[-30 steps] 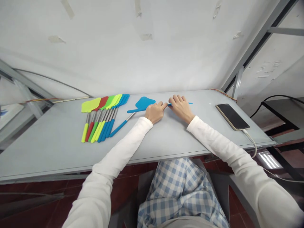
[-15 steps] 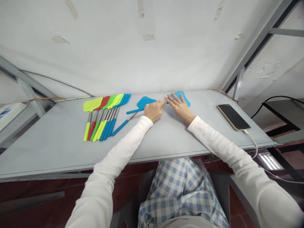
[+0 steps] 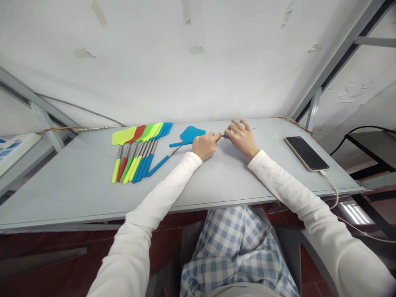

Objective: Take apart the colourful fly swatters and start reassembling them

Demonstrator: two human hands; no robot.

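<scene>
My left hand (image 3: 206, 146) is closed around a blue fly swatter (image 3: 182, 143), whose handle end sticks out to the left of the fist. My right hand (image 3: 243, 138) pinches the same swatter near its neck. That swatter's head is mostly behind my right fingers, with only a thin blue edge showing beyond them. Just left of my left hand lies another blue fly swatter (image 3: 158, 166), its head close behind the held handle. Further left, a row of overlapping fly swatters (image 3: 123, 136) in yellow, red, green and blue rests with handles toward me.
A phone (image 3: 306, 153) with a white charging cable (image 3: 332, 187) lies on the right of the grey table (image 3: 77, 185). A white wall (image 3: 216, 82) stands behind the table, and metal frame posts (image 3: 314, 108) rise at both sides.
The held swatter's head has turned from face-up to edge-on. My right hand has gone from lying flat with spread fingers to curled fingers pinching the neck.
</scene>
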